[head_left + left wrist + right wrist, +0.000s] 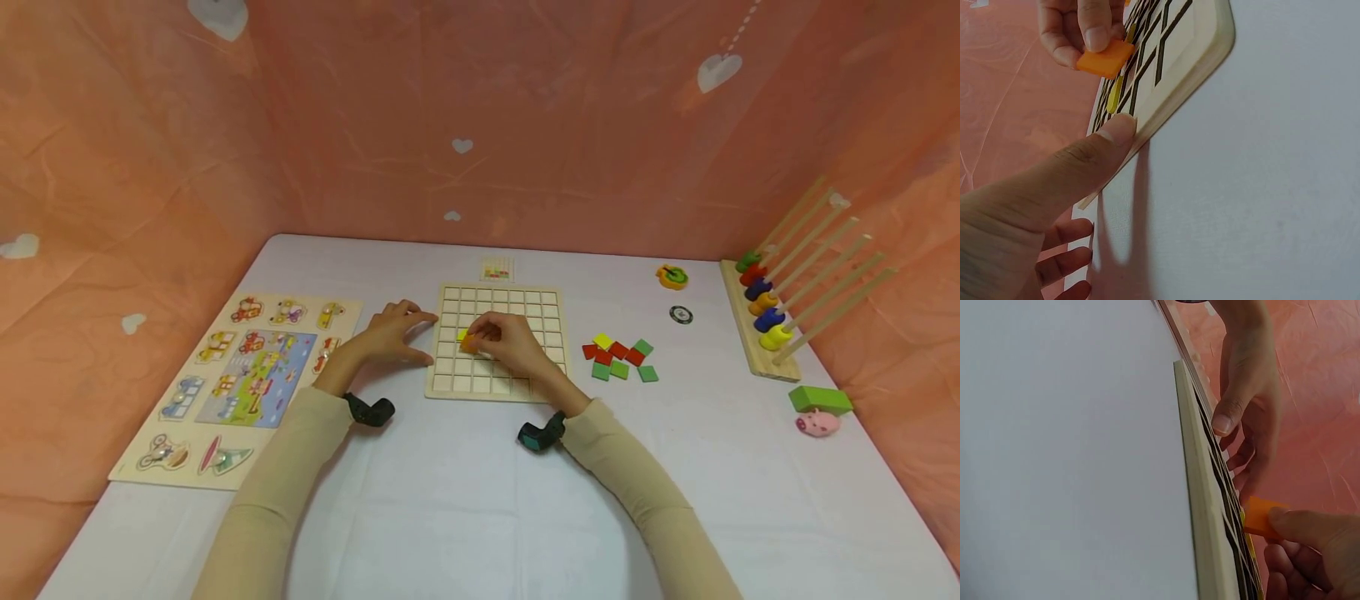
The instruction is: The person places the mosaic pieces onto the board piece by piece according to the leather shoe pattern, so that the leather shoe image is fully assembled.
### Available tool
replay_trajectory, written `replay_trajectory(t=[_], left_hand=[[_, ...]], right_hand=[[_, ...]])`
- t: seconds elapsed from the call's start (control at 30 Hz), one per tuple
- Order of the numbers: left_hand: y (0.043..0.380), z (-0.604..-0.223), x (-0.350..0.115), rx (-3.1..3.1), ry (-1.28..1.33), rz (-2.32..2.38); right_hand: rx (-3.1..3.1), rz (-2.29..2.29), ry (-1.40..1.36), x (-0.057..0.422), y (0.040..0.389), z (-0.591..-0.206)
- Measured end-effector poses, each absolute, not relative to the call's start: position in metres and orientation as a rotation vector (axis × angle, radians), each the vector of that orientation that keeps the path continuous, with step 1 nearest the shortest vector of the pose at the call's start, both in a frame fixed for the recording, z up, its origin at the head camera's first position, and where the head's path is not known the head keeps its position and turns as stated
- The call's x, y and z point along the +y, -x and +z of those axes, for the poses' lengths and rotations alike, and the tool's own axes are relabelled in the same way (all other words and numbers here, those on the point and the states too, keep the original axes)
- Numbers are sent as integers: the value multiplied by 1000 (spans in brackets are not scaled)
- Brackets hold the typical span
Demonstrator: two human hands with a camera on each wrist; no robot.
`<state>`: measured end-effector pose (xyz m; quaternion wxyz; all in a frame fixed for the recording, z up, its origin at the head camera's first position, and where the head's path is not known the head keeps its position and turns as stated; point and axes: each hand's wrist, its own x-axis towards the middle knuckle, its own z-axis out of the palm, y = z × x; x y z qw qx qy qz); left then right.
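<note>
A wooden grid board (536, 389) lies flat on the white table. Over its left half, my right hand (510, 342) pinches an orange square tile (1105, 59) between thumb and fingers. Close beside that tile, a yellow tile (463, 334) sits on the board; its thin edge shows in the left wrist view. At the board's left edge rests my left hand (390, 335), thumb touching the rim and fingers spread, with nothing in its grasp. What lies under my right hand is hidden.
Loose red, green and yellow tiles (618, 358) lie right of the board. A small pattern card (497, 268) sits behind it. At left is a picture puzzle (247, 375); at right, a peg stacker (761, 333), green block (820, 399) and toy pig (817, 422).
</note>
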<state>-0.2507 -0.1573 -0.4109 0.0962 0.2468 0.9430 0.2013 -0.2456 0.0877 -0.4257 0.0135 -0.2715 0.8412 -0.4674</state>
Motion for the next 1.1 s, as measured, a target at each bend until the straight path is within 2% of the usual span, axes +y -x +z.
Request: replay_trajectory(t=[0.53,0.87,1.1], left_hand=[[250,-410,-158,2780,-727,625],[251,-411,-158,2791,-741,630],[253,-413,-158,2793,-726,617]], right_hand=[[2810,-1216,920,77,245,-429],[2827,-1077,1178,83,246,-427],[2861,-1050,1177,83,246,-430]])
